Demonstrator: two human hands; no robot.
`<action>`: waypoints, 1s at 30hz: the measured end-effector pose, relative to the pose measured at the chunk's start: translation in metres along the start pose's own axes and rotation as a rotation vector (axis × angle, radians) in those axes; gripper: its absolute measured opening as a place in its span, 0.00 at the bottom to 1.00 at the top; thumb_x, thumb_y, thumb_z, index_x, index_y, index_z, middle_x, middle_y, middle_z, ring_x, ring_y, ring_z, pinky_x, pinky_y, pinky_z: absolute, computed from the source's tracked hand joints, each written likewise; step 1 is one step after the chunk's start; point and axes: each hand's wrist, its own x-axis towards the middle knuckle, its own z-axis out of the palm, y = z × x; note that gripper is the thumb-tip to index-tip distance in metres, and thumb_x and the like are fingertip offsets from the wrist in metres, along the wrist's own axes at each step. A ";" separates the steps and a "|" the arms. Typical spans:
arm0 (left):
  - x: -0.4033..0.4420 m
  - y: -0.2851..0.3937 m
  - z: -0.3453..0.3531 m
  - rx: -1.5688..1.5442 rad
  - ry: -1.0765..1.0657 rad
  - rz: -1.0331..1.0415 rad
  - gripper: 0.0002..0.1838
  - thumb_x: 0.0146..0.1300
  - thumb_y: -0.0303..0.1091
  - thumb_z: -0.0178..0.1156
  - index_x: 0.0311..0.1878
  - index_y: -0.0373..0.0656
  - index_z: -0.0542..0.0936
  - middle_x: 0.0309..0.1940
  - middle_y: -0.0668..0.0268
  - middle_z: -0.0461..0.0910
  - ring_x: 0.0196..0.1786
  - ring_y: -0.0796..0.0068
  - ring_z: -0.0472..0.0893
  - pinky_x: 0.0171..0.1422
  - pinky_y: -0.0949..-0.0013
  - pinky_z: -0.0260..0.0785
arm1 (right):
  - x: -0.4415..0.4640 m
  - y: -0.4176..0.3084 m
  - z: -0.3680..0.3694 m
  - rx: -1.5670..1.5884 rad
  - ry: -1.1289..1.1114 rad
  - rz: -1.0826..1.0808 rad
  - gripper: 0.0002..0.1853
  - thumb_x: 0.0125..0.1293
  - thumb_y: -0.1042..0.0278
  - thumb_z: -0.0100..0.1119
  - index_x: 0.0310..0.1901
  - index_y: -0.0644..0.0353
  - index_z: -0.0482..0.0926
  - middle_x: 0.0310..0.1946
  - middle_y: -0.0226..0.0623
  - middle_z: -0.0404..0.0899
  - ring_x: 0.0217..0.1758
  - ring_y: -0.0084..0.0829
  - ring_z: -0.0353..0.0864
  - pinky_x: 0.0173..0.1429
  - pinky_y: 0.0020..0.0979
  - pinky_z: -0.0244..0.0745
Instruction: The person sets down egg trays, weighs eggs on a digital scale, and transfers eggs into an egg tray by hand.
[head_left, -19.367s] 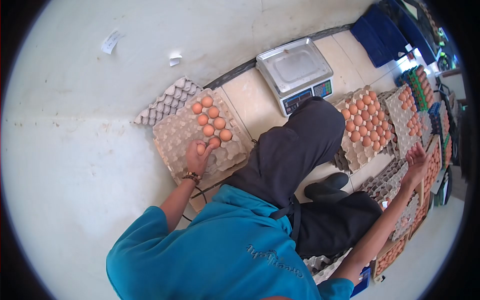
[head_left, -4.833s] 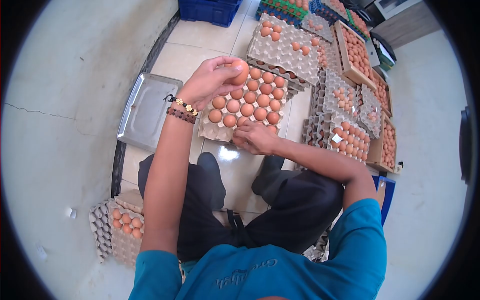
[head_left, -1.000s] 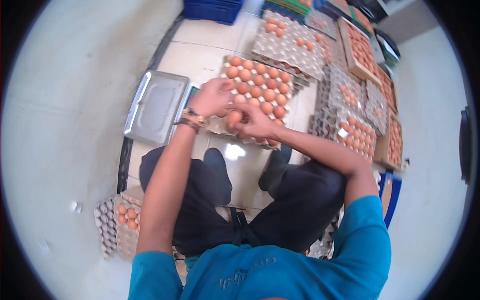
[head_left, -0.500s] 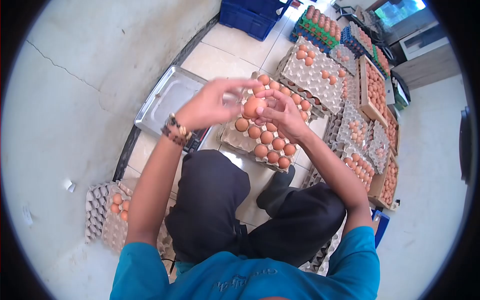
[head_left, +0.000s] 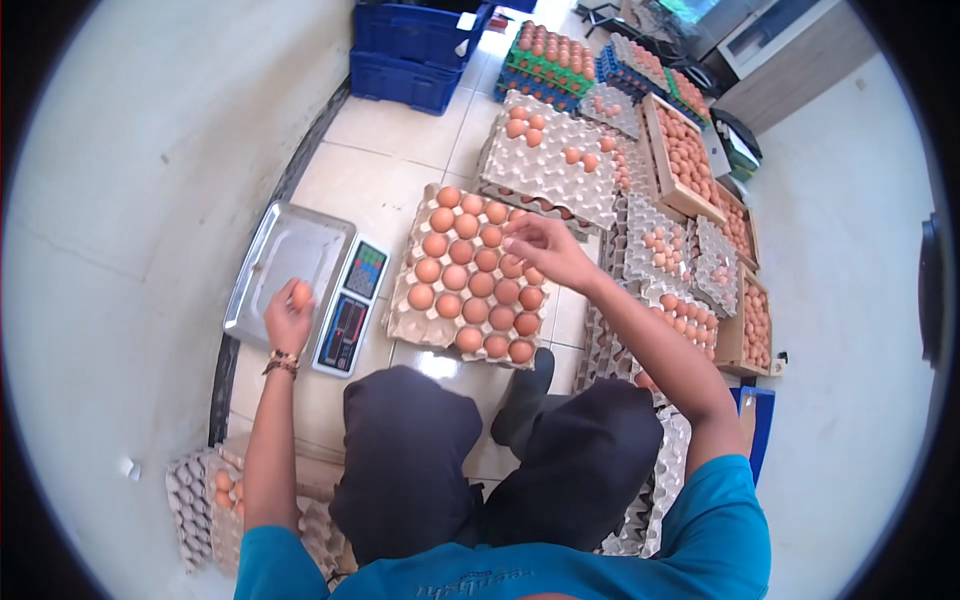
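My left hand [head_left: 288, 324] is closed around a brown egg [head_left: 301, 293], over the near right part of the metal pan [head_left: 298, 240] of a digital scale. The scale's keypad and display panel [head_left: 345, 325] face up beside the pan. My right hand [head_left: 550, 252] hovers at the right side of a cardboard egg tray [head_left: 405, 322] filled with brown eggs. Its fingers are curved and apart, and no egg shows between them. Some eggs below this hand are partly hidden. A beaded bracelet is on my left wrist.
Behind the tray stands a cardboard tray stack [head_left: 555, 160] with a few eggs on top. Wooden crates of eggs [head_left: 680, 150] line the right side. Blue plastic crates [head_left: 405, 75] stand at the back by the wall. More egg trays [head_left: 190, 510] sit at lower left.
My hands have parted from around one egg above the tray. The left hand has carried an egg left to the scale pan; the right hand is now without one. The view has shifted.
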 end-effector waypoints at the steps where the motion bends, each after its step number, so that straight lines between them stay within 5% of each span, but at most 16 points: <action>1: 0.001 -0.020 0.001 0.089 0.011 -0.069 0.26 0.52 0.26 0.72 0.57 0.37 0.79 0.47 0.52 0.82 0.47 0.57 0.85 0.51 0.63 0.80 | 0.007 0.014 -0.018 -0.038 0.073 0.052 0.15 0.66 0.64 0.64 0.47 0.67 0.79 0.33 0.36 0.85 0.37 0.22 0.84 0.40 0.26 0.78; 5: 0.000 -0.065 0.003 0.288 0.048 -0.021 0.25 0.52 0.28 0.70 0.56 0.37 0.80 0.46 0.49 0.81 0.50 0.47 0.81 0.59 0.57 0.73 | 0.069 0.094 -0.088 -0.260 0.386 0.077 0.17 0.57 0.61 0.67 0.40 0.68 0.82 0.31 0.41 0.86 0.33 0.28 0.86 0.40 0.31 0.79; 8: -0.002 -0.062 0.006 0.350 0.017 -0.082 0.25 0.52 0.28 0.69 0.56 0.37 0.79 0.47 0.48 0.81 0.52 0.46 0.79 0.61 0.55 0.70 | 0.128 0.106 -0.111 -0.571 0.521 -0.112 0.18 0.56 0.62 0.65 0.44 0.65 0.82 0.33 0.45 0.86 0.36 0.36 0.87 0.42 0.38 0.80; 14: -0.005 -0.060 0.008 0.378 -0.021 -0.089 0.27 0.54 0.28 0.67 0.60 0.38 0.77 0.51 0.48 0.78 0.55 0.46 0.76 0.64 0.55 0.68 | 0.238 0.085 -0.132 -0.774 0.589 0.037 0.21 0.56 0.66 0.59 0.53 0.58 0.79 0.41 0.46 0.86 0.48 0.44 0.86 0.51 0.41 0.79; 17: -0.010 -0.058 0.008 0.393 0.011 -0.058 0.31 0.55 0.28 0.65 0.65 0.38 0.73 0.57 0.48 0.74 0.59 0.46 0.74 0.66 0.54 0.66 | 0.260 0.066 -0.121 -0.612 0.479 0.284 0.21 0.54 0.65 0.61 0.51 0.58 0.82 0.45 0.46 0.85 0.52 0.44 0.85 0.54 0.40 0.79; 21: -0.018 -0.034 0.007 0.397 0.160 0.058 0.36 0.56 0.27 0.63 0.70 0.40 0.66 0.62 0.48 0.68 0.62 0.48 0.71 0.66 0.54 0.64 | 0.288 0.067 -0.109 -0.853 0.526 0.379 0.20 0.51 0.58 0.66 0.45 0.57 0.86 0.47 0.48 0.85 0.53 0.42 0.85 0.56 0.37 0.79; 25: -0.039 -0.004 0.000 0.276 0.200 -0.083 0.36 0.56 0.25 0.62 0.70 0.39 0.65 0.59 0.50 0.70 0.58 0.52 0.72 0.64 0.56 0.66 | 0.300 0.051 -0.105 -0.832 0.533 0.532 0.25 0.50 0.57 0.67 0.50 0.58 0.84 0.53 0.45 0.83 0.58 0.44 0.83 0.59 0.39 0.78; 30: -0.060 0.019 -0.010 0.196 0.252 -0.094 0.33 0.57 0.21 0.60 0.68 0.37 0.67 0.58 0.53 0.71 0.57 0.57 0.73 0.63 0.59 0.67 | 0.320 0.073 -0.132 -0.949 0.359 0.476 0.25 0.50 0.56 0.66 0.50 0.59 0.84 0.52 0.47 0.83 0.57 0.44 0.83 0.61 0.39 0.77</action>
